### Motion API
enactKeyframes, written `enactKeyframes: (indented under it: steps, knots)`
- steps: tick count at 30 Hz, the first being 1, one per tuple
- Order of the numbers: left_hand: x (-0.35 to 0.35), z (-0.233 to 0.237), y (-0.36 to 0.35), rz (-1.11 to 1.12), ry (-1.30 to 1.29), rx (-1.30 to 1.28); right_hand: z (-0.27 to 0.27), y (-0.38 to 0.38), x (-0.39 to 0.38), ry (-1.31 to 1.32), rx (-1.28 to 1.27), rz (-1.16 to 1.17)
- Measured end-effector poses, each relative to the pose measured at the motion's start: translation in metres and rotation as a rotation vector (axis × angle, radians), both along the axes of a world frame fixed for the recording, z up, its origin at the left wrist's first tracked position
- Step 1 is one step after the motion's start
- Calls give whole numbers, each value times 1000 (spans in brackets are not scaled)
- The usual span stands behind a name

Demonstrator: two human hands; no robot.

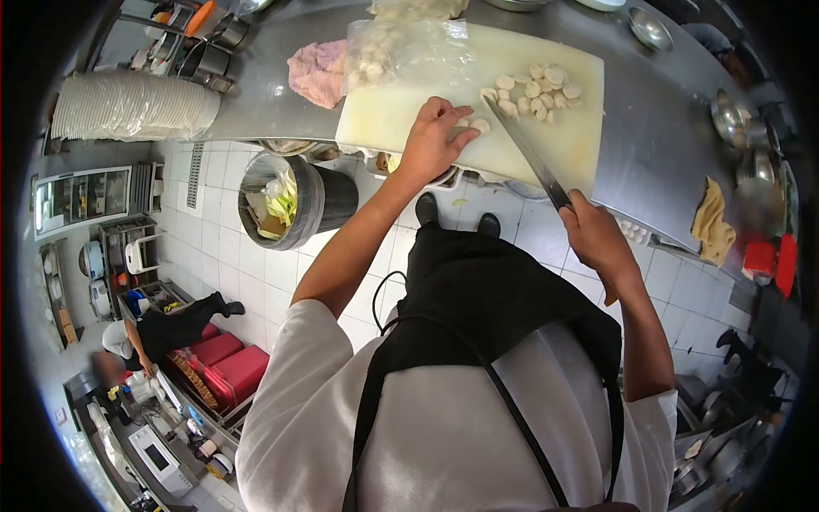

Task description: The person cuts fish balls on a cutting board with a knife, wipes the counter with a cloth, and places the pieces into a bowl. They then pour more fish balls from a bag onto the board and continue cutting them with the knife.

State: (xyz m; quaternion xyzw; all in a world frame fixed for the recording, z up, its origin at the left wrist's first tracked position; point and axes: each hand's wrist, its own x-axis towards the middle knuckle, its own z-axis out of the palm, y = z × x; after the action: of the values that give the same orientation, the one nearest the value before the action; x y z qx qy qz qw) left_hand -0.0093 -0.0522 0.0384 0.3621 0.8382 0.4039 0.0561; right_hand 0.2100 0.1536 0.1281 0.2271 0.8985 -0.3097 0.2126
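My right hand (595,235) is wrapped round the handle of a long knife (531,156), whose blade slants up and left across the cutting board (384,119). The knife tip reaches the left edge of a pile of pale round slices (550,90). My left hand (437,141) is over the board's left part, thumb and fingers apart. A couple of small pale slices (480,125) lie right at its fingertips. Behind that hand, a clear plastic bag (375,55) with pale pieces inside rests on the board.
A pink cloth (317,73) lies left of the board, on the steel counter (653,128). Below the counter edge stands a lined bin (320,205) with green scraps. Stacked white containers (136,106) are at left; a yellow cloth (712,224) hangs at right. Another person (158,333) is at lower left.
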Motion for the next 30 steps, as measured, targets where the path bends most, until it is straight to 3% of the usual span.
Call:
enactKeyframes:
  steps: [5, 11, 30]
  knots:
    - [3, -14, 3, 48, 289, 117, 21, -9, 8, -13, -4, -19]
    - [4, -29, 4, 23, 128, 228, 44, -22, 19, -55, -16, -23]
    - [9, -40, 9, 140, 165, 292, 44, -31, 12, -196, 5, 63]
